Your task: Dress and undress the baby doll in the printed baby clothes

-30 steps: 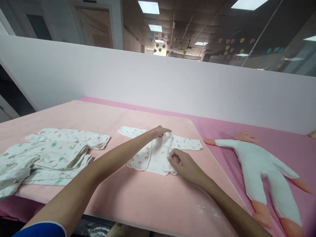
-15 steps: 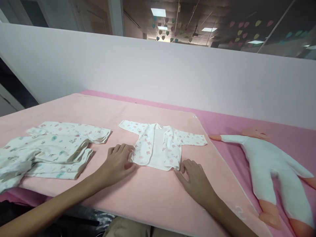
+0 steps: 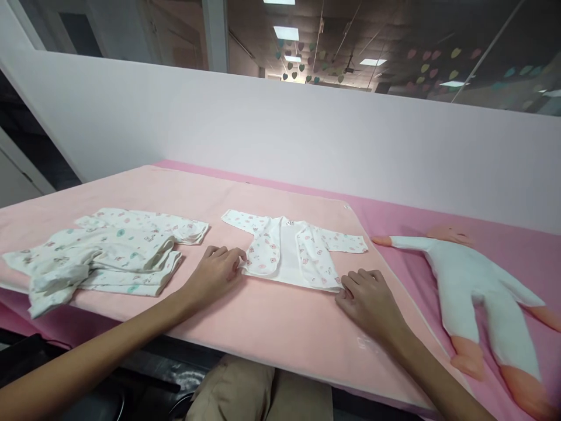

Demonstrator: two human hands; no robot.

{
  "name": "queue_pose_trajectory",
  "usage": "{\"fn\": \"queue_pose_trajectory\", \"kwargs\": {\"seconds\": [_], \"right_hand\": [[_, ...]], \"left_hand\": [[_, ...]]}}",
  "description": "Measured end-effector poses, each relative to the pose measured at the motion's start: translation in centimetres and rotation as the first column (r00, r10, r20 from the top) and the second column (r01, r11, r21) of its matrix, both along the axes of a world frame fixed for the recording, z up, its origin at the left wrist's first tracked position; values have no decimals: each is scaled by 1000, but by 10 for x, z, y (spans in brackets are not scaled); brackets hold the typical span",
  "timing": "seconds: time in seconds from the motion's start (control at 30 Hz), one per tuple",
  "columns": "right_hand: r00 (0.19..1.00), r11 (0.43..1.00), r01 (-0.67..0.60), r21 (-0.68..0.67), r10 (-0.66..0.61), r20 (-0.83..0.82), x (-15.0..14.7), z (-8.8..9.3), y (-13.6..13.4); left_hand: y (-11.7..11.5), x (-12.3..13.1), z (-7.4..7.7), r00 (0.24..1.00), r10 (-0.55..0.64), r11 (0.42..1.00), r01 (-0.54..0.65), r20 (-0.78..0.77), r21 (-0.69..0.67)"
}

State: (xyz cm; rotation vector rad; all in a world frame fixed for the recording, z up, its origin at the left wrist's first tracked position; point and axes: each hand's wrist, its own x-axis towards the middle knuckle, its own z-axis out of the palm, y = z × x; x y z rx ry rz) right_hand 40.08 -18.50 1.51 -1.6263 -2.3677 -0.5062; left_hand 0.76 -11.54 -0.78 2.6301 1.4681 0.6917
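A small white baby shirt with a pink print lies open and flat on the pink mat, sleeves spread to both sides. My left hand rests on the mat at the shirt's lower left hem, fingers bent and pressed together on the edge. At the lower right corner of the hem, my right hand has its fingers curled onto the fabric. Both forearms reach in from the near edge.
A loose pile of printed baby clothes lies at the left of the mat. A baby doll in a white suit lies on its back on the darker pink cover at the right. A white partition wall stands behind.
A second ago my hands were up on the shirt's collar and front panel. They came down to its lower hem at both corners, and the shirt now lies spread flatter.
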Motion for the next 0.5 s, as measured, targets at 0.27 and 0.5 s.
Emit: {"fn": "queue_pose_trajectory", "kwargs": {"seconds": [0.27,0.5], "right_hand": [[994,990,-107,-88,106,-12,-5,7,-8],[961,969,-163,-185,114,-251,-26,24,34]], "left_hand": [[-10,7,17,989,-118,992,121,-92,29],[65,87,39,978,-184,979,191,98,-68]]}}
